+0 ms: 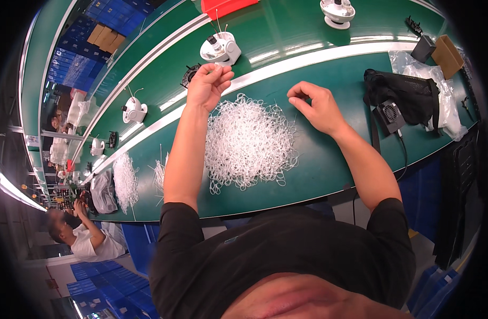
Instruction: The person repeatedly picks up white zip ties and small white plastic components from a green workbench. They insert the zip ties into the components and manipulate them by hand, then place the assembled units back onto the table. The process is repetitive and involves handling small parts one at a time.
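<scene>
At eleven o'clock from heaped, unused-looking loops [249,146], by unfinished-looking unit [220,51], with left hand [204,87] pinched, contents unclear, right hand [321,109] narrowly parted at two.

Loop pile [249,146] on worktable [321,167]

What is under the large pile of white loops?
The pile of white loops lies on the green tabletop, which shows beyond its lower edge. Whatever else may be beneath is covered.
</scene>
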